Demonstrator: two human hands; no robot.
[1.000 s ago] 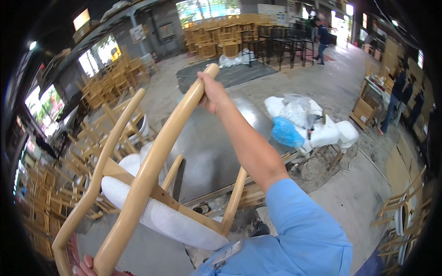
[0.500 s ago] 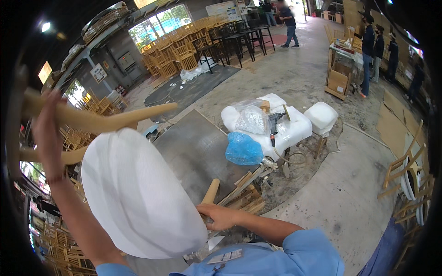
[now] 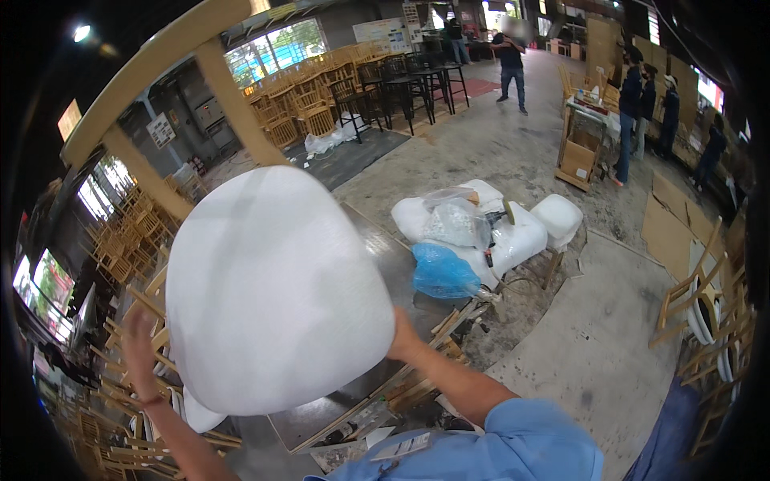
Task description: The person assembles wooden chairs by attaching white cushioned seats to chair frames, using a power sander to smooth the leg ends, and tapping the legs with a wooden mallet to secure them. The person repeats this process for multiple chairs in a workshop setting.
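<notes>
A wooden chair with a white padded seat fills the view's left middle, tilted so the seat's top faces me. Its pale curved wooden back rises toward the upper left. At the seat's right edge, my right hand grips the chair; the seat hides its fingers. My left hand is raised to the left of the seat, off the chair, slightly blurred, with fingers apart and nothing in it. Beneath and behind the chair lies a dark, flat-topped table, partly covered by it.
Beyond the table are white wrapped cushions, a blue plastic bag and a power drill. Wood strips lie along the table's near right edge. Chairs stand at left, right and back. A person stands far off; others are at right.
The chair has turned, its wooden back swinging up and its seat now facing me more squarely. My left hand has let go of the frame and dropped lower. The distant person has turned.
</notes>
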